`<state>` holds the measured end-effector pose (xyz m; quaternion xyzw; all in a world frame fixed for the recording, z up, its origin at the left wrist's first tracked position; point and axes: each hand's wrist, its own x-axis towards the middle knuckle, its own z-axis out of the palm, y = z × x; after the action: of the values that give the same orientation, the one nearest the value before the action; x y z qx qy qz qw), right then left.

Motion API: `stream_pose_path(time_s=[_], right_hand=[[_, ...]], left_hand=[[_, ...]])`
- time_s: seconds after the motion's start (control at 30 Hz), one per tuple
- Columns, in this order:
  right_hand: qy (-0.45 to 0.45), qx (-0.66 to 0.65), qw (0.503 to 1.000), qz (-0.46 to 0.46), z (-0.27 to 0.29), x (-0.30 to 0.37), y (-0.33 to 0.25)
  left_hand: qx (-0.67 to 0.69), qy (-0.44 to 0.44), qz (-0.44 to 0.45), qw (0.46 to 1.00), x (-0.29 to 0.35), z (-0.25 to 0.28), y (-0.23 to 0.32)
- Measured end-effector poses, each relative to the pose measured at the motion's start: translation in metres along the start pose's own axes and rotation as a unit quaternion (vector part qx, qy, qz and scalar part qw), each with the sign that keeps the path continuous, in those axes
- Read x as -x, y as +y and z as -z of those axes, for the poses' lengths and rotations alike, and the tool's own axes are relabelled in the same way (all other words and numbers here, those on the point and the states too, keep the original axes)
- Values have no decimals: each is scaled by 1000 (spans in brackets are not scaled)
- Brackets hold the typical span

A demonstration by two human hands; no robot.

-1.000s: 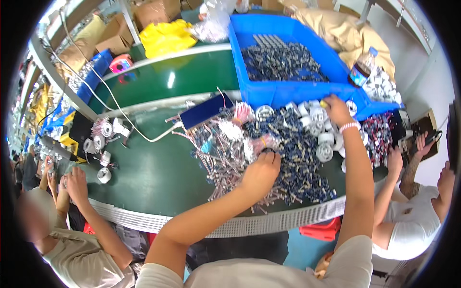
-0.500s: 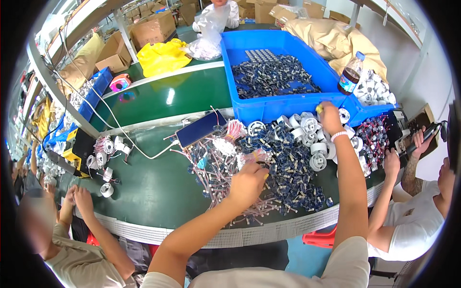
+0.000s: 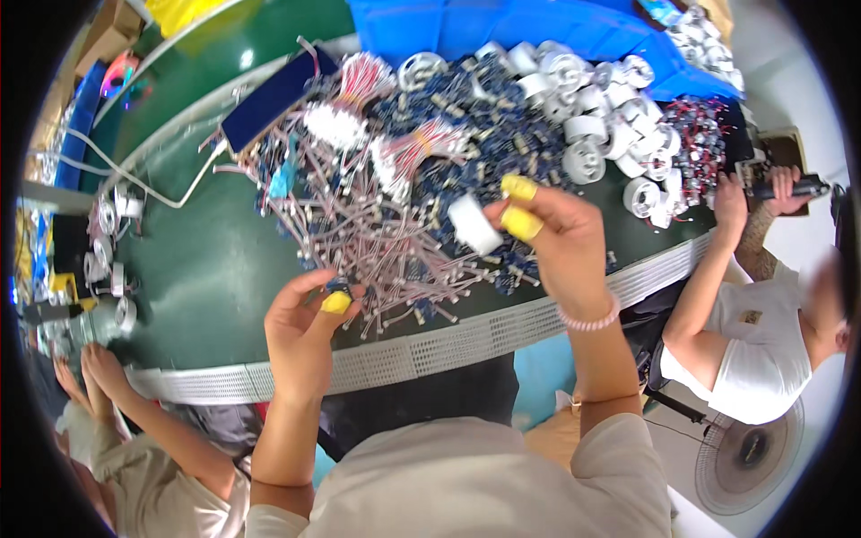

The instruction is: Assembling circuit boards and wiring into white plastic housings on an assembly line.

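My right hand [image 3: 574, 247], with yellow finger cots and a pink beaded bracelet, pinches a white round plastic housing [image 3: 473, 224] above the parts heap. To the left, my left hand [image 3: 303, 336] is closed on a small dark blue circuit board [image 3: 338, 285], mostly hidden behind a thumb in a yellow cot. Between and beyond the hands lie loose white-and-pink wire leads [image 3: 377, 238] with connectors. Behind them sit a bundle of leads [image 3: 417, 152] and a pile of blue circuit boards [image 3: 511, 134]. More white housings [image 3: 587, 134] are heaped at the right.
A phone-like dark screen [image 3: 273, 99] lies behind the leads, near a white cable [image 3: 161, 193]. A large blue bin [image 3: 502, 31] stands at the back. Red-and-black wired parts [image 3: 695, 134] are at the right. Co-workers sit on both sides; a white perforated strip [image 3: 448, 345] edges the table.
My right hand has come from the housing heap toward me with a white housing. My left hand has drawn back from the pile, now with a board. The view has tipped downward.
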<state>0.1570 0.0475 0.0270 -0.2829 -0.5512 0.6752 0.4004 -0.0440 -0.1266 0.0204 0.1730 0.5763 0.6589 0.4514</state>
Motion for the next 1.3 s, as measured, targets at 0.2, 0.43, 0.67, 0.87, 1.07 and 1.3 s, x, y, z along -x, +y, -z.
stream_pose_path(time_s=[0.2, 0.43, 0.67, 0.87, 1.07, 1.3], right_hand=[[10, 10, 1000, -23, -42, 25, 31], [-60, 189, 976, 83, -54, 20, 29], [-86, 188, 977, 47, -70, 27, 32], [-111, 288, 941, 137, -81, 23, 37], [-122, 354, 910, 180, -73, 25, 28], [-135, 336, 914, 182, -79, 22, 35]], left_hand=[[16, -52, -13, 998, 2, -2, -9], [53, -107, -49, 992, -6, -8, -13], [70, -133, -123, 981, -13, -7, -20], [97, -83, -68, 989, -12, -7, -19], [30, -89, -78, 992, -9, -7, -6], [-71, -100, -77, 989, -7, -12, -1]])
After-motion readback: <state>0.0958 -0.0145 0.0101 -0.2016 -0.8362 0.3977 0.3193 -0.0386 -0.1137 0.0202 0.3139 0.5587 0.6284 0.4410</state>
